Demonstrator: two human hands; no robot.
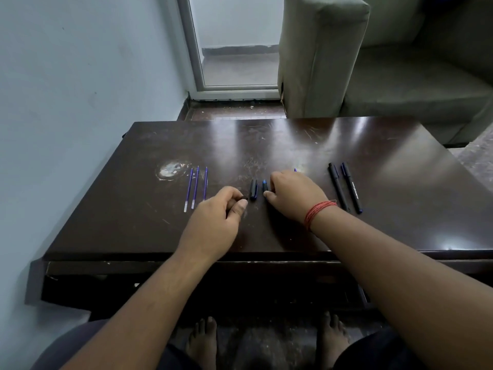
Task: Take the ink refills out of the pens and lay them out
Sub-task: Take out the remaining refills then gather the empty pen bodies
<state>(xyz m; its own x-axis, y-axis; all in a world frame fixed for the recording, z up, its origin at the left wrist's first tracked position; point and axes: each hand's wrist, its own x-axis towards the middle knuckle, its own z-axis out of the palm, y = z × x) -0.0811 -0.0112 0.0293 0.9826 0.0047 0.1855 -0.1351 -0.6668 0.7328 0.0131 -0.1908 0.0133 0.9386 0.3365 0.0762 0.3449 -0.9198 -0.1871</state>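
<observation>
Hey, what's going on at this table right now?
A person is taking pens apart at a dark wooden table. Three blue ink refills lie side by side on the left, and two whole pens wait on the right. The left hand pinches a small dark piece; the right hand reaches to two pen caps in the middle.

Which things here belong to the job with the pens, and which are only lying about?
Belong to the job:
- three refills, laid side by side
- two caps between the hands
- two whole pens on the right
- small dark part pinched in the left hand
- right hand, over a pen part

Lying about:
- table
- sofa
</observation>
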